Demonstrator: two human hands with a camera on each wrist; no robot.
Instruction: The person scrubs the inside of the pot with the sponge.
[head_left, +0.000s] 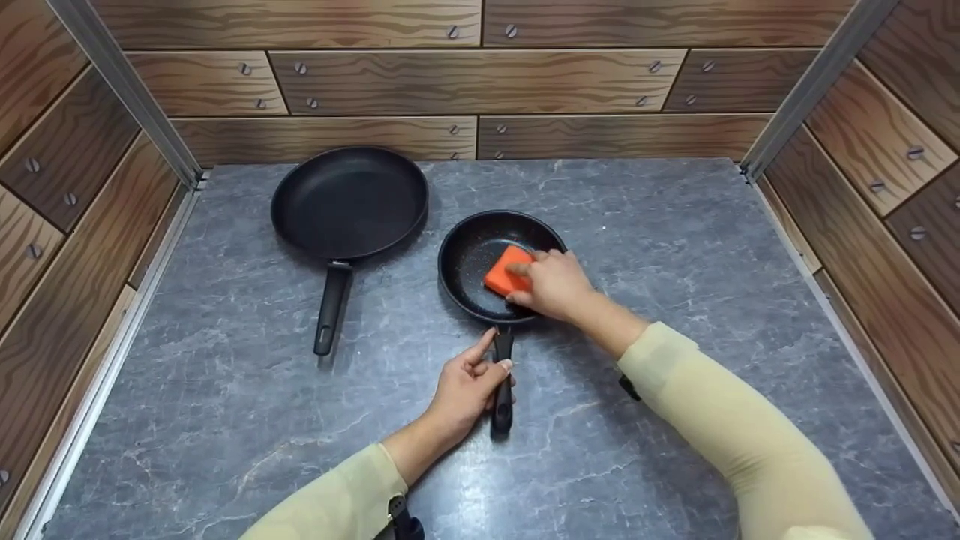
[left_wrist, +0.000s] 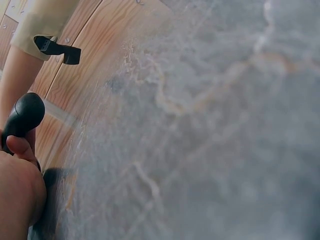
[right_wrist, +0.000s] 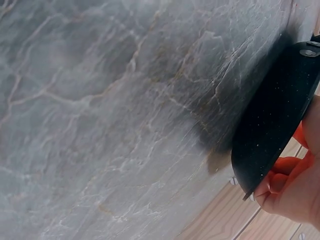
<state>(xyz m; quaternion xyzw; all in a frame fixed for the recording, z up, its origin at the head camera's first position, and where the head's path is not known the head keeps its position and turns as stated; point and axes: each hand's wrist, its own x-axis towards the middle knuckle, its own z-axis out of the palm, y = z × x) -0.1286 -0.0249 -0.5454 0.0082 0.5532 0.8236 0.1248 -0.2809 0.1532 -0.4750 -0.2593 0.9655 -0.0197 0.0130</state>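
Note:
In the head view a small black frying pan (head_left: 461,259) with a speckled inside sits mid-table, its handle (head_left: 502,416) pointing toward me. My left hand (head_left: 463,391) grips that handle, thumb across the top and index finger stretched toward the pan. Inside the pan, my right hand (head_left: 559,285) holds an orange sponge (head_left: 499,274) against the cooking surface, toward the right side. The left wrist view shows the rounded handle end (left_wrist: 29,111) sticking out of my left hand (left_wrist: 20,187). From the right wrist, the pan's outer wall (right_wrist: 272,112) hides most of the sponge, and fingers of my right hand (right_wrist: 295,192) show at the rim.
A larger black frying pan (head_left: 352,202) lies at the back left, its handle (head_left: 331,311) toward me. The grey marbled tabletop (head_left: 660,465) is bounded by wood-patterned walls (head_left: 480,82) at the back and both sides. Metal rails (head_left: 112,345) run along the side edges.

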